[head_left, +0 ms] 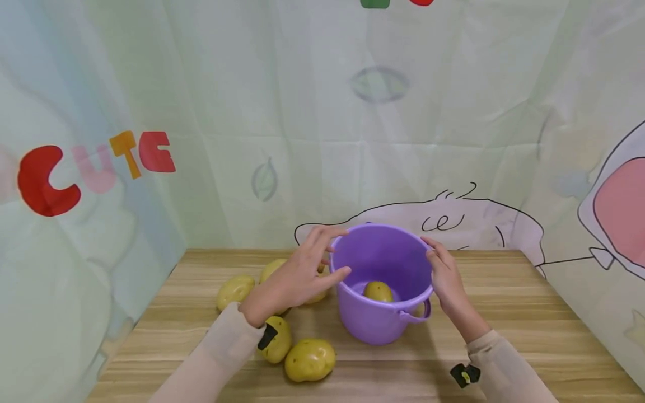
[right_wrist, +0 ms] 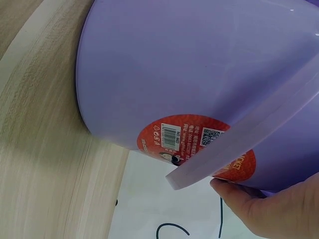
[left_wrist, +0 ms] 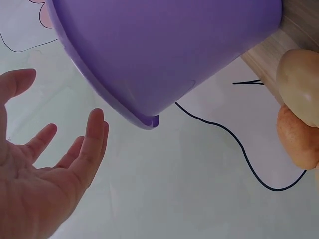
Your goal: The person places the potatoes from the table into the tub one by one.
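**Around the purple bucket [head_left: 370,323]: counts and view comparison**

Bucket: one, standing on the wood-grain surface [head_left: 388,369].

Inside bucket: one potato [head_left: 378,291], lying at the bottom.

Left of bucket: at least five loose potatoes [head_left: 311,360]. Two lie to its front left, one beside the other; the rest are further back, partly covered by the left arm, so exact total cannot be told.

Left hand [head_left: 305,270]: at left of bucket rim, grip wide, fingers spread, holding nothing. Head view has the fingertips overlapping the rim; left wrist view shows a gap between them and it.

Right hand [head_left: 448,281]: on right side of bucket, grip holding it at the rim.

Handle [head_left: 417,317]: one, at front right of bucket.

View differences: only the head view shows the bucket's interior. Only the right wrist view shows the red label [right_wrist: 172,142] with barcode, on the bucket's outer wall and partly crossed by the handle. Left wrist view shows one potato orange-brown, against a paler one.
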`<state>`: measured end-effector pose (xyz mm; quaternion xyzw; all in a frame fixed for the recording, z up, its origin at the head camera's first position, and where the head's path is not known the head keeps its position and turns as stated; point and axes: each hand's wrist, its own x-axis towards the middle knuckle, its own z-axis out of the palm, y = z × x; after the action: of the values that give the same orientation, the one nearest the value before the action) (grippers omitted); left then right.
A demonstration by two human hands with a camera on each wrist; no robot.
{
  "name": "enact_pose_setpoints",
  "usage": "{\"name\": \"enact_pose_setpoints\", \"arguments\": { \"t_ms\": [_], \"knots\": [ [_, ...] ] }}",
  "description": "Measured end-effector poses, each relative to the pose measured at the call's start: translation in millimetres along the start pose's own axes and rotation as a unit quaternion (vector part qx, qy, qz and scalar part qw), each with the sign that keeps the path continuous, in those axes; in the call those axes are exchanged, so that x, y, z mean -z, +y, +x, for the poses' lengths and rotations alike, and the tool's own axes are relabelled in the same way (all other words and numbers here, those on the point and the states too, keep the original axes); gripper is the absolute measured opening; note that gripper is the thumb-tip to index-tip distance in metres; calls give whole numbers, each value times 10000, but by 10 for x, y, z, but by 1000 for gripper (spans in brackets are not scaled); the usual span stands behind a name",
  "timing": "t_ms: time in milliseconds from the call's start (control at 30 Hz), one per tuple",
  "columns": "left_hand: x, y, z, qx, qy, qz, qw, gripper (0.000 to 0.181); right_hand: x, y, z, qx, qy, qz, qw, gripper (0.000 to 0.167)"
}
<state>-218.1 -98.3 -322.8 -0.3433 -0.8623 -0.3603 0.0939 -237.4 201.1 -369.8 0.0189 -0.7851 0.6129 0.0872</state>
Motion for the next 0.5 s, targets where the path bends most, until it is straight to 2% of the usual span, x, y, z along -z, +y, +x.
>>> {"name": "enact_pose_setpoints", "arguments": {
  "t_ms": [133, 233, 300, 500],
  "knots": [
    [15, -27, -22, 68, -49, -353, 9993, 57, 10, -12, 1, -36, 10, -47, 10000, 44],
    [27, -49, -41, 32, -39, -454, 9990, 56, 10, -20, 0, -33, -2, -75, 10000, 45],
    [36, -66, -57, -23, 11, -388, 9992, 54, 6, -29, -6, 5, -11, -52, 10000, 45],
    [71, -131, -134, -140, 218, 217, 9994, 53, -8, -27, -17, 40, -8, -4, 10000, 44]
  ]
}}
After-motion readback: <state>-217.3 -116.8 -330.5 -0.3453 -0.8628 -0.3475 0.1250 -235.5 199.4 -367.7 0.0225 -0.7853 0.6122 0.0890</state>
